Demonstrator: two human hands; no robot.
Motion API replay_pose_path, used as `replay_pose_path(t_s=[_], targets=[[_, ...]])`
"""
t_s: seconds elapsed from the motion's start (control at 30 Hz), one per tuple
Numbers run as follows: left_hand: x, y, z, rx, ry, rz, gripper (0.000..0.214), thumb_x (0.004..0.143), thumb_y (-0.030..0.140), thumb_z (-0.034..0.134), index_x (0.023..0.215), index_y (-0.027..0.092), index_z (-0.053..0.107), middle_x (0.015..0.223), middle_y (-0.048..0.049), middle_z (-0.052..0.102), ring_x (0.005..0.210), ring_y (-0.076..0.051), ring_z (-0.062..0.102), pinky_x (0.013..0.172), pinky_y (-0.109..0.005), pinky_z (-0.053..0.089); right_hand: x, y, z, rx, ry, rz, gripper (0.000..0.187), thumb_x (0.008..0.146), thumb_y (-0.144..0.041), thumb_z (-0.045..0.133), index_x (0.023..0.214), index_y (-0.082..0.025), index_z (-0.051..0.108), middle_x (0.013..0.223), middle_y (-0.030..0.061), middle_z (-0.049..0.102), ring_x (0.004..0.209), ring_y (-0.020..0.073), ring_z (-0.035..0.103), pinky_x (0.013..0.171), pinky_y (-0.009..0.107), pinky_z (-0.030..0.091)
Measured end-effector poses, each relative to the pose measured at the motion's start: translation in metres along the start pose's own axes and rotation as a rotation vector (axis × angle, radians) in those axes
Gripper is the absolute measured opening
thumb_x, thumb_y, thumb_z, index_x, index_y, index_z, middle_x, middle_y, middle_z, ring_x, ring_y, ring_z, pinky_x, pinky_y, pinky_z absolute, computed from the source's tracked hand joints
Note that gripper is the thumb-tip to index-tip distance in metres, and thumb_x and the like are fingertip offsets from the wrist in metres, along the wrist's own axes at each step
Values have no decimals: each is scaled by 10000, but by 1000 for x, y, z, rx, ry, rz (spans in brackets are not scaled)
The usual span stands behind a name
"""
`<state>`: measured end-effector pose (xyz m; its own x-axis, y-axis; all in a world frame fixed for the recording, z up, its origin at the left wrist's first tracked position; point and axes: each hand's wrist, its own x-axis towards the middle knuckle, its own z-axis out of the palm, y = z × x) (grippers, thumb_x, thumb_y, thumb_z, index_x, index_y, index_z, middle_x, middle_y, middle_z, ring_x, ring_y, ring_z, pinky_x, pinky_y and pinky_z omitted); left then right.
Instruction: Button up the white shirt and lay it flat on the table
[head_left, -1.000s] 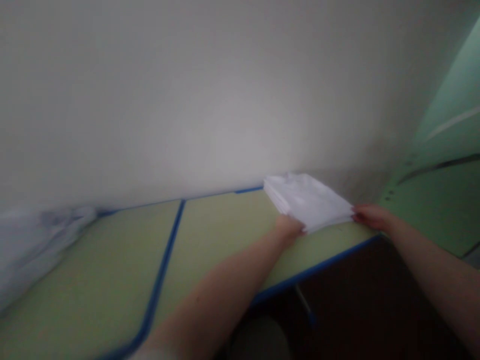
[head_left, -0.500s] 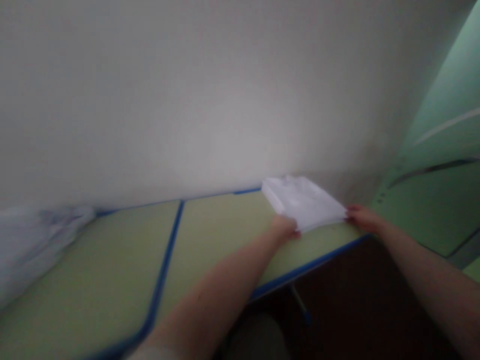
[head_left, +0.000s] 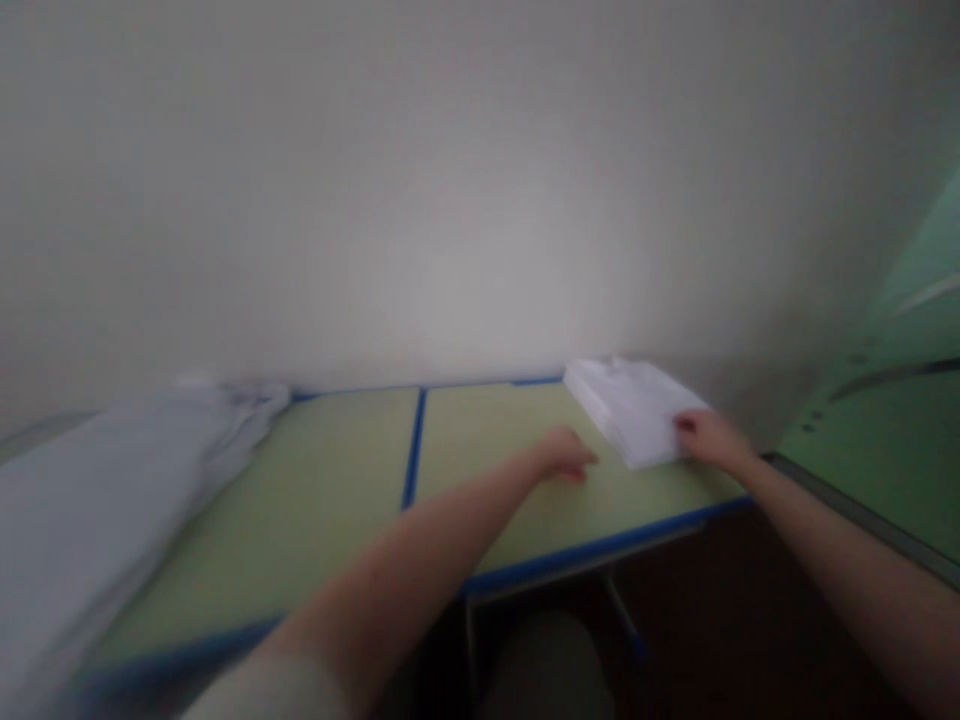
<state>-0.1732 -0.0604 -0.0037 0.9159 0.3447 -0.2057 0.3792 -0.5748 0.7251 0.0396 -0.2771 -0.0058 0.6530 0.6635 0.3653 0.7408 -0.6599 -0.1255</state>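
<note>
Fingers point(head_left: 691, 430) of the right hand point(head_left: 716, 440) curl at the near right edge of folded white cloth point(head_left: 637, 408) on a yellow-green table point(head_left: 487, 420), grip unclear; the left hand point(head_left: 566, 455), half-curled, seemingly holding nothing, is just beside it. Soft and probably light, with layers likely to slide, it seems best held by both near corners. Wall point(head_left: 450, 200) behind, blue edging point(head_left: 600, 547) in front; tabletop runs left toward a larger cloth point(head_left: 135, 460).

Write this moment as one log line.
left hand: empty, beside folded white cloth | right hand: at cloth's right edge, grip unclear | table: blue-edged | far left: another pale cloth
</note>
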Motion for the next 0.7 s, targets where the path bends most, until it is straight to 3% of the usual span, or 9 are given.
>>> replay_pose_path(t_s=[0.13,0.3,0.53,0.7], targets=[[-41,-46,-82,44,175,-83,254,700,357,644,777,116,620,753,-107,675,585,-160,637,535,-262,502,9,-62,7,-110,-125,-68,198,683,-217,541,792,-173,700,842,100,666,775,210,598,679,286,385],[-130,-121,-182,143,399,-149,298,702,427,624,774,138,639,674,-73,665,559,-138,610,516,-225,464,36,-143,26,-46,-205,-200,162,655,-183,556,752,-182,686,803,80,668,726,184,591,639,265,349],[-257,-220,-304,306,742,-302,339,692,476,609,783,153,650,692,-59,666,606,-144,604,530,-213,431,49,-335,53,189,-255,-443,155,671,-173,536,735,-170,677,756,41,673,686,140,584,615,227,346],[-313,-280,-388,470,1050,-490,305,685,441,623,845,186,676,858,-79,688,804,-202,630,651,-247,448,48,-460,71,315,-248,-537,167,695,-200,536,749,-166,691,772,45,682,717,142,594,636,226,368]])
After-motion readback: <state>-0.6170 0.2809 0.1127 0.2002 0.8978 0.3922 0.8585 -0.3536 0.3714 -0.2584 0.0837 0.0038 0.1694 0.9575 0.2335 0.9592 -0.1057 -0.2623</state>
